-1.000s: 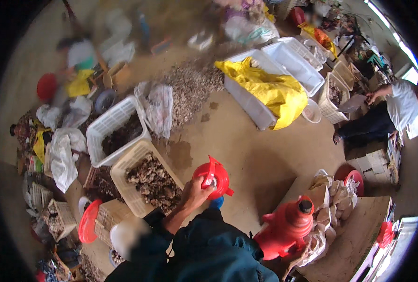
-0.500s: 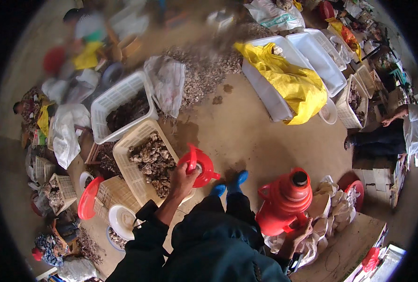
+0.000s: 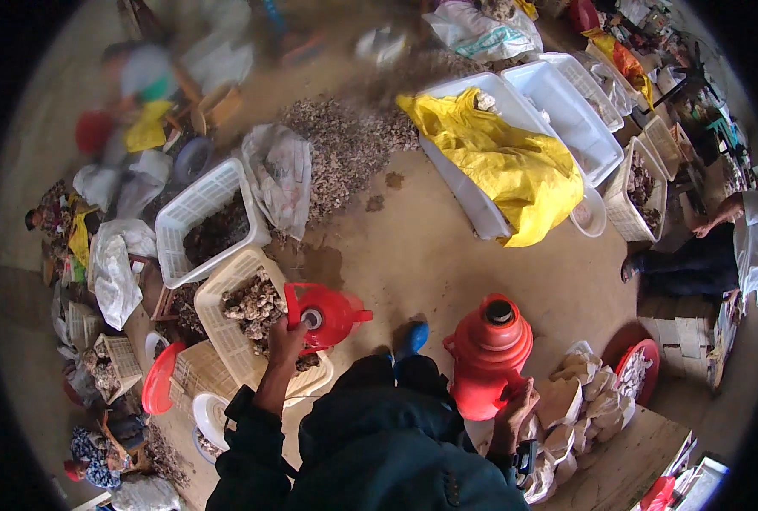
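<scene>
My left hand (image 3: 286, 342) is closed round the handle of a red jug (image 3: 335, 317). A round grey-and-white part shows on the jug's side nearest the hand; whether it is a lid or an opening I cannot tell. Just below the jug stands a cream plastic crate (image 3: 217, 298) of clumped brownish mushrooms (image 3: 254, 305). On the right, a red thermos flask (image 3: 484, 362) with a dark stopper hangs upright from my right hand (image 3: 515, 410), whose fingers are closed at its handle and partly hidden. My blue-shod foot (image 3: 412, 339) shows between the two vessels.
Left stand a white crate (image 3: 164, 223) and a clear plastic bag (image 3: 294, 209). Mushroom pieces (image 3: 353, 136) cover the floor ahead. White tubs (image 3: 558, 111), one under a yellow sheet (image 3: 524, 175), stand right. Pale bags (image 3: 579, 392) lie beside the flask; a person (image 3: 694, 260) stands far right.
The crates and yellow-covered tub appear nearer, as my view has moved forward. My left hand and the jug have shifted left; the flask in my right hand sits slightly further left and higher.
</scene>
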The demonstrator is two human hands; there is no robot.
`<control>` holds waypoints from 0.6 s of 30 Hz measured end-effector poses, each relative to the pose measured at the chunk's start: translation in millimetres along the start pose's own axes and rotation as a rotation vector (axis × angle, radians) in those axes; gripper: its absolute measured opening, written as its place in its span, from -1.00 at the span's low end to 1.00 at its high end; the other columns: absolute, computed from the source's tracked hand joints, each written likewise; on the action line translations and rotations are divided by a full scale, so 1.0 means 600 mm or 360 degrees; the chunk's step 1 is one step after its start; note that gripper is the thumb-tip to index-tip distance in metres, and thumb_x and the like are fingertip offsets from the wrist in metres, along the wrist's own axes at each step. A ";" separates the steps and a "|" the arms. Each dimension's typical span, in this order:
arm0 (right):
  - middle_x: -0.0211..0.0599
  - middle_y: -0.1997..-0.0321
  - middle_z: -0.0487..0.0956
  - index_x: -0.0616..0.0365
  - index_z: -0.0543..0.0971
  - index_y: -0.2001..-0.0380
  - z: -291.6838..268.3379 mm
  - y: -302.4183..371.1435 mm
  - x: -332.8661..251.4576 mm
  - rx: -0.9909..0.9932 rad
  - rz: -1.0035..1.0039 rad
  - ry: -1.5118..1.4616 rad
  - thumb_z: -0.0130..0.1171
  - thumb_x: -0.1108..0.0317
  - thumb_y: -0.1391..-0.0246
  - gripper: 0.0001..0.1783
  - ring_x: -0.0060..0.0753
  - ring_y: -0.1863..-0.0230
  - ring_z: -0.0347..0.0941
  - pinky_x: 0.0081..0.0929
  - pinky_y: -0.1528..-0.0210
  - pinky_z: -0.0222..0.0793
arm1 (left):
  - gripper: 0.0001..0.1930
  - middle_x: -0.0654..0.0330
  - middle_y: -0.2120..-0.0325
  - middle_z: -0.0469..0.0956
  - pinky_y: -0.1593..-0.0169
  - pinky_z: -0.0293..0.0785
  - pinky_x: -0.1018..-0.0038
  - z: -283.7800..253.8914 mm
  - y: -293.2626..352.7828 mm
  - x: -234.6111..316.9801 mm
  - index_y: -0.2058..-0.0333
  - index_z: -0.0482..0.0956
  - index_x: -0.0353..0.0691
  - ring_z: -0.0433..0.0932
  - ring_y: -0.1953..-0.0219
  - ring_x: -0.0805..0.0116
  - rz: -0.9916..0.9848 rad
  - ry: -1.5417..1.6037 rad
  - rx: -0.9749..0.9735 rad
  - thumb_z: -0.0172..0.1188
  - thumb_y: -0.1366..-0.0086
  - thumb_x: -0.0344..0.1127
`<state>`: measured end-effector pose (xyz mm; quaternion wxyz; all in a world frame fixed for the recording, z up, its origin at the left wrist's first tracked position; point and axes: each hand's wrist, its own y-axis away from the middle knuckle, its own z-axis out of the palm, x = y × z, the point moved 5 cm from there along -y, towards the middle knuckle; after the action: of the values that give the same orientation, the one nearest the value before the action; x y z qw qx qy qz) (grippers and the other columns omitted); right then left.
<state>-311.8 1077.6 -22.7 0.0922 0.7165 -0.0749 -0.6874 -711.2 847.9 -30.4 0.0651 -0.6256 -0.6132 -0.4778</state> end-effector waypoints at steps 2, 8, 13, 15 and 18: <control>-0.35 0.85 0.25 0.20 0.28 0.83 0.007 -0.017 -0.003 -0.0037 -0.0043 0.0011 -0.15 0.01 -0.02 -0.46 -0.61 0.82 0.10 -0.65 0.78 -0.03 | -0.78 0.17 0.69 0.42 0.65 0.29 0.52 0.009 -0.019 -0.002 0.51 0.44 -0.36 0.38 0.71 0.44 -0.0058 0.0037 -0.0022 0.13 0.08 -0.31; -0.37 0.83 0.27 0.18 0.30 0.81 0.007 -0.050 0.010 -0.0092 0.0102 0.0340 -0.21 -0.01 -0.04 -0.46 -0.60 0.81 0.08 -0.64 0.74 -0.02 | -0.78 0.17 0.68 0.43 0.62 0.31 0.52 0.040 -0.058 -0.002 0.51 0.44 -0.36 0.40 0.71 0.44 -0.0149 0.0209 -0.0085 0.14 0.07 -0.29; -0.38 0.82 0.31 0.20 0.36 0.77 0.042 -0.043 -0.023 -0.0259 0.0071 0.0589 -0.24 -0.02 -0.03 -0.45 -0.59 0.78 0.13 -0.61 0.70 0.00 | -0.75 0.13 0.61 0.47 0.58 0.38 0.52 0.063 -0.082 -0.018 0.40 0.43 -0.34 0.46 0.62 0.40 -0.0291 0.0063 -0.0215 0.13 0.06 -0.30; -0.36 0.83 0.37 0.22 0.43 0.74 0.034 -0.041 -0.006 -0.0250 0.0068 0.0666 -0.25 -0.01 -0.03 -0.45 -0.58 0.77 0.19 -0.60 0.68 0.04 | -0.74 0.12 0.60 0.47 0.58 0.38 0.51 0.069 -0.093 -0.013 0.40 0.43 -0.33 0.47 0.61 0.39 -0.0214 0.0102 -0.0236 0.14 0.06 -0.30; -0.33 0.82 0.38 0.22 0.43 0.73 0.034 -0.038 0.006 -0.0280 0.0218 0.0696 -0.25 0.03 -0.02 -0.48 -0.56 0.77 0.22 -0.59 0.67 0.07 | -0.73 0.08 0.55 0.48 0.53 0.39 0.45 0.073 -0.104 -0.032 0.40 0.43 -0.34 0.49 0.57 0.31 -0.0197 0.0147 -0.0248 0.14 0.07 -0.29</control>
<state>-332.5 1098.2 -32.2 0.2147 0.8307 -0.0413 -0.5120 -736.4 878.5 -98.5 0.0149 -0.5670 -0.6080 -0.5555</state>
